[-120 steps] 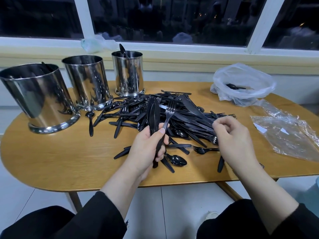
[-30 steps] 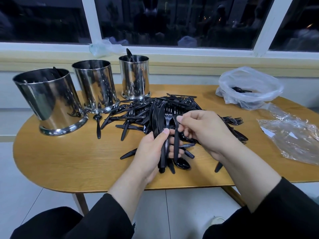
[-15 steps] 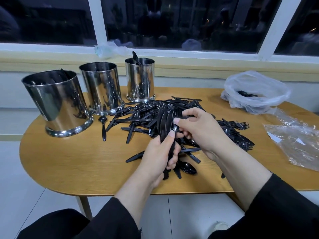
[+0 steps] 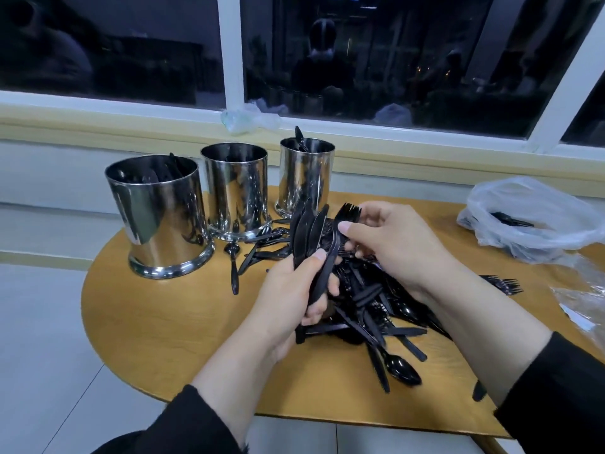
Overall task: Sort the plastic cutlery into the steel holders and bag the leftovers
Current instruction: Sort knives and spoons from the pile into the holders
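A heap of black plastic cutlery (image 4: 370,299) lies on the wooden table (image 4: 157,322). My left hand (image 4: 291,296) grips an upright bundle of black knives (image 4: 304,234) with a fork (image 4: 347,214) among them. My right hand (image 4: 393,244) is beside the bundle, its thumb and fingers pinching the fork's neck. Three steel holders stand at the back left: a large one (image 4: 160,217), a middle one (image 4: 235,191) and a far one (image 4: 306,175), with black cutlery showing in the large and far ones. A white plastic bag (image 4: 530,221) at the right holds some black pieces.
A clear plastic wrapper (image 4: 586,296) lies at the table's right edge. Loose forks (image 4: 504,283) lie right of the heap and a spoon (image 4: 401,368) near the front edge. A windowsill with a crumpled bag (image 4: 248,117) runs behind the table.
My right hand has left the heap and come to the bundle, adding a fork. The bundle in my left hand has risen. The view has shifted left.
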A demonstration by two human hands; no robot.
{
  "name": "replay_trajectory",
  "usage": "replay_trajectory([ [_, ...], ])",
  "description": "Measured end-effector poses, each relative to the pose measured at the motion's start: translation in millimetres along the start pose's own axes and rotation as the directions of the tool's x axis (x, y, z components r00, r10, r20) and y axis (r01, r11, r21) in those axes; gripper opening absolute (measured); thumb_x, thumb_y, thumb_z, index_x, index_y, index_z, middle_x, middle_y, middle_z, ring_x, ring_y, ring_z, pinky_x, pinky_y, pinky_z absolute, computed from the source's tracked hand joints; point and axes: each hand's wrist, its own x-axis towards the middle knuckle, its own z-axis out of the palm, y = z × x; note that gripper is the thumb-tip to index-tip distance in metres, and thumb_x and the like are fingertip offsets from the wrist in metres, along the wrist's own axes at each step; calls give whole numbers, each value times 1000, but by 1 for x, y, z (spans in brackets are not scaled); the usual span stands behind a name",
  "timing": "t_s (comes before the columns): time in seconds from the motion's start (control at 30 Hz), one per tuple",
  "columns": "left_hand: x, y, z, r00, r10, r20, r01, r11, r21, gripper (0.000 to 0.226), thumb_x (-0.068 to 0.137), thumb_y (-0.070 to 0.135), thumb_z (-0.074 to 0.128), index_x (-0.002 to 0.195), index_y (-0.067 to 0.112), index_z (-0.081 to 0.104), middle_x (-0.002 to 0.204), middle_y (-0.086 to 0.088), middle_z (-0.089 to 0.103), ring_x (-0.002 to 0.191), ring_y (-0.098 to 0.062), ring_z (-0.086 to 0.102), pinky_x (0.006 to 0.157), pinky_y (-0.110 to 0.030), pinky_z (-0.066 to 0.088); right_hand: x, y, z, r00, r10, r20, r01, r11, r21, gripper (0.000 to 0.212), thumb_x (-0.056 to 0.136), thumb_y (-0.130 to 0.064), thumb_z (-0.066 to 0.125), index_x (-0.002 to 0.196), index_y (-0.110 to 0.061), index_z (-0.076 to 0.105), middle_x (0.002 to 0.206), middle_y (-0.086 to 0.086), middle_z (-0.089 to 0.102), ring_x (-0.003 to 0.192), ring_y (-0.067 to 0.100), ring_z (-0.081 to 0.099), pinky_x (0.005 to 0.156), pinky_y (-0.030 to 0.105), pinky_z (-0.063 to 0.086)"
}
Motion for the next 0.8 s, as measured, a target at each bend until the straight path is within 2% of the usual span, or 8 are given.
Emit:
replay_trajectory([
  [0.1,13,15,-18,999,36,-27,-36,999,1,38,111,31,41,99,1,62,58,-3,63,45,-19,45,43,-26,38,26,-17,14,999,-44,2,44,999,-6,9,95,-15,69,87,-13,70,69,2,70,57,10,58,61,22,47],
  [0.17,26,23,-34,997,56,-61,-61,996,-70,37,111,28,43,104,1,67,76,-13,73,62,-25,65,60,-31,58,46,-28,25,997,-81,-8,80,996,-43,11,96,-15,69,91,-5,69,70,5,69,59,11,60,66,29,51],
  [0.23,42,27,-54,989,86,-119,-97,991,-91,35,111,26,44,106,1,69,91,-15,76,83,-30,74,80,-39,63,68,-38,33,993,-115,-35,112,992,-62,13,96,-14,68,95,-1,69,71,7,69,62,14,61,74,41,56],
  [0.4,65,40,-98,949,172,-264,-150,983,102,31,110,29,45,99,9,66,69,-2,56,59,-18,52,53,-28,49,129,-66,41,965,-232,-123,225,972,-66,15,94,-10,68,91,5,68,68,5,66,66,19,65,80,55,58],
  [0.47,71,38,-109,954,161,-251,-133,983,125,32,110,31,44,101,9,65,65,-1,49,54,-17,43,49,-30,41,152,-77,43,953,-256,-159,252,967,-47,18,94,-9,68,86,7,66,65,3,64,66,18,65,77,52,59],
  [0.6,77,32,-123,978,66,-196,-58,997,45,32,107,37,51,100,11,67,64,3,38,51,-13,27,48,-28,24,198,-93,58,924,-301,-237,299,953,-44,32,93,-12,68,63,-16,57,64,0,59,64,14,62,68,39,55],
  [0.73,78,32,-130,989,18,-148,-25,998,-50,33,103,39,56,90,10,64,62,2,33,50,-14,23,47,-27,19,242,-96,86,905,-335,-264,304,941,-150,30,91,-17,68,81,8,57,74,11,58,60,12,58,62,34,46],
  [0.8,79,30,-136,988,2,-156,-15,997,-82,33,103,40,57,88,10,62,62,1,32,49,-14,22,46,-26,19,258,-93,101,913,-337,-230,277,926,-255,28,93,-18,67,75,1,58,73,12,61,56,13,53,57,28,41],
])
